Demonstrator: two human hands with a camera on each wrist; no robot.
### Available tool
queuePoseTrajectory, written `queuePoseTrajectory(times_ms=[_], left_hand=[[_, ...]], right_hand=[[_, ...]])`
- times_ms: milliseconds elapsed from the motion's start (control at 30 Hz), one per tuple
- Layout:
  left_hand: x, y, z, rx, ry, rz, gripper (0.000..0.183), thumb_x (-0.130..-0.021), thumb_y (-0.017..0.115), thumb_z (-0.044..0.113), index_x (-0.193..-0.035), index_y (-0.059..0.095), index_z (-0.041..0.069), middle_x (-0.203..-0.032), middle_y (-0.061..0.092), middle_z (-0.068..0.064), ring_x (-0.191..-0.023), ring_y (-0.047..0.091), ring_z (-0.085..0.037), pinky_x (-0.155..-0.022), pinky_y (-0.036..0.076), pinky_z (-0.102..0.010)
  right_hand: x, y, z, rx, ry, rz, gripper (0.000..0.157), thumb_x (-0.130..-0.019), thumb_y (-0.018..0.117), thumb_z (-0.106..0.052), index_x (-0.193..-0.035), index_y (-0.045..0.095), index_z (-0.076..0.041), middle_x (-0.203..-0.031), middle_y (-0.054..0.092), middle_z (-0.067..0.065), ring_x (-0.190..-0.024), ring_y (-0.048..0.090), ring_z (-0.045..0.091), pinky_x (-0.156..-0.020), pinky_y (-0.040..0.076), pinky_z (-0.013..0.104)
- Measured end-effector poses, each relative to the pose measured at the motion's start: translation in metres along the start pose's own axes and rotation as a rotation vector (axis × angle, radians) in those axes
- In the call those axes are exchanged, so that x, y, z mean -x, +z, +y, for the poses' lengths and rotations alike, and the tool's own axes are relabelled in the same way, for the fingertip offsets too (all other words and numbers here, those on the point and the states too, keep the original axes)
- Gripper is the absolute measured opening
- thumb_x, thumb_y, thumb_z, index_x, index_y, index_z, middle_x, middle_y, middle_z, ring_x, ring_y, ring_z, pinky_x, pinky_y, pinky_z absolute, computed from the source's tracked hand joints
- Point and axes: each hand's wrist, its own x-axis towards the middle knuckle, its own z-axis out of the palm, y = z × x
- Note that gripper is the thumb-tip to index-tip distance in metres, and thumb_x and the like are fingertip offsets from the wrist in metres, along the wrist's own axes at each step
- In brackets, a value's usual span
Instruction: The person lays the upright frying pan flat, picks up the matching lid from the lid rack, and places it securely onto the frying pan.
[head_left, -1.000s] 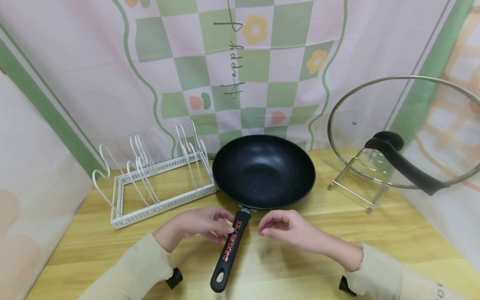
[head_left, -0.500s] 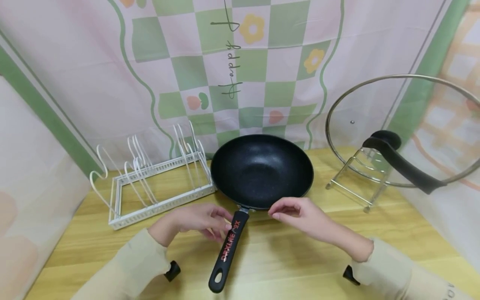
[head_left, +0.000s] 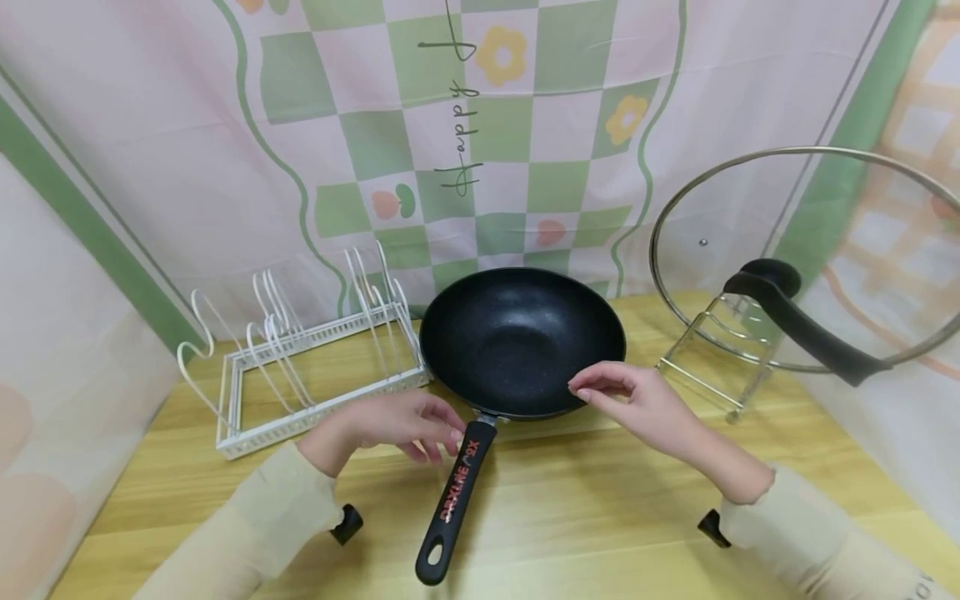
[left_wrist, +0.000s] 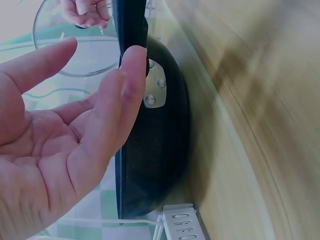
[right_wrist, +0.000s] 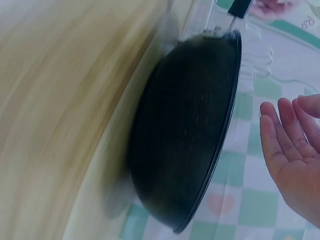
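A black wok (head_left: 522, 342) sits on the wooden table, its long black handle (head_left: 457, 500) pointing toward me. Just left of the handle's upper end is my left hand (head_left: 393, 425), its fingers loosely bent and nothing held; whether a fingertip touches the handle I cannot tell. In the left wrist view the palm (left_wrist: 55, 160) and spread thumb show beside the wok's riveted bracket (left_wrist: 155, 85). My right hand (head_left: 645, 408) hovers over the wok's right front rim with relaxed fingers. The right wrist view has that hand (right_wrist: 300, 160) apart from the wok's side (right_wrist: 185, 130).
Left of the wok stands a white wire rack (head_left: 322, 412), close to its rim. A large glass lid (head_left: 705, 192) with a black handle (head_left: 817, 333) leans on a small metal stand (head_left: 701, 379) at the right. A patterned cloth (head_left: 502, 133) hangs behind.
My right hand has moved right and up, from near the handle to over the wok's right front rim. My left hand stays beside the handle. The view shifted slightly.
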Motion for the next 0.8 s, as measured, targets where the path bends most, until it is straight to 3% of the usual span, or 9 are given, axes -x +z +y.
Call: queuePoseTrajectory(times_ms=[167,267,467,667,800], left_hand=[[-0.001,-0.002,0.001,-0.006,-0.010,0.005,0.033,-0.103,0.061,0.018,-0.126,0.063,-0.005,-0.107,0.069,-0.012,-0.095,0.070,-0.029,-0.087,0.058,-0.041],[-0.003,-0.004,0.004,-0.013,-0.010,0.007,0.034,-0.102,0.062,0.018,-0.127,0.062,-0.004,-0.107,0.069,-0.012,-0.094,0.070,-0.027,-0.087,0.058,-0.042],[-0.010,-0.006,0.021,-0.040,0.031,0.010,0.035,-0.103,0.061,0.019,-0.132,0.061,-0.002,-0.108,0.071,-0.009,-0.095,0.069,-0.023,-0.084,0.058,-0.038],[-0.024,-0.005,0.046,-0.054,0.131,0.070,0.030,-0.105,0.058,0.013,-0.131,0.062,-0.001,-0.107,0.072,-0.007,-0.094,0.070,-0.020,-0.081,0.058,-0.036],[-0.035,-0.003,0.063,-0.106,0.222,0.147,0.026,-0.106,0.057,0.013,-0.128,0.065,0.003,-0.109,0.072,-0.006,-0.095,0.070,-0.017,-0.084,0.058,-0.035]], right_hand=[[0.003,-0.009,0.009,0.120,-0.029,0.074,0.017,-0.093,0.070,0.005,-0.105,0.075,-0.005,-0.100,0.076,0.004,-0.093,0.068,0.003,-0.080,0.052,0.013],[0.006,-0.015,0.013,0.198,-0.034,0.108,0.016,-0.092,0.071,0.004,-0.105,0.075,-0.005,-0.101,0.076,0.003,-0.094,0.068,0.005,-0.081,0.051,0.011],[0.011,-0.028,0.023,0.316,0.014,0.166,0.015,-0.093,0.072,0.001,-0.106,0.076,-0.006,-0.102,0.077,0.006,-0.093,0.072,0.023,-0.080,0.049,0.009],[0.012,-0.040,0.048,0.397,0.038,0.184,0.012,-0.093,0.072,0.001,-0.105,0.075,0.000,-0.099,0.076,0.013,-0.088,0.073,0.033,-0.074,0.059,0.032],[0.012,-0.048,0.067,0.433,0.084,0.177,0.013,-0.095,0.069,0.002,-0.107,0.072,0.004,-0.101,0.074,0.019,-0.089,0.072,0.039,-0.076,0.059,0.051]])
